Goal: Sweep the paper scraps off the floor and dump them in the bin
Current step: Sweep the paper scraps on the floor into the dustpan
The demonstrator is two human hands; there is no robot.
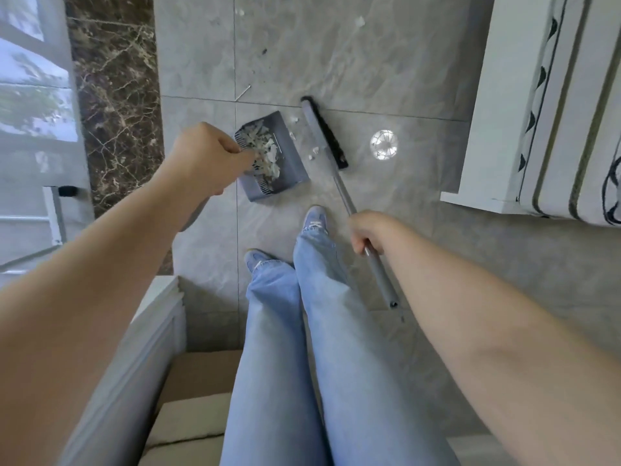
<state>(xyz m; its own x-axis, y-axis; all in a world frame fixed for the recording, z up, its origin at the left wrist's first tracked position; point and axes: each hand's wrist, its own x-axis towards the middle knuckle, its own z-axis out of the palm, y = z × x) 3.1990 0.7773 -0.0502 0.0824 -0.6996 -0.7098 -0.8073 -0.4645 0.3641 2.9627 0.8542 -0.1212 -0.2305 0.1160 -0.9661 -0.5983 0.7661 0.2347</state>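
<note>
Heaping white paper scraps in grey dustpan, right hand gripping broom

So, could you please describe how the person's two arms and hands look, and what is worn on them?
Both arms are bare from hand to the frame edge: no sleeves show. The left hand and right hand wear no gloves, and no watch, bracelet or ring is visible. Below them, the person wears light blue jeans with frayed hems and blue-grey shoes.

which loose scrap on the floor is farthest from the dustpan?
The white scrap at the top of the floor, far beyond the broom head; the other loose scraps lie right beside the dustpan.
</note>
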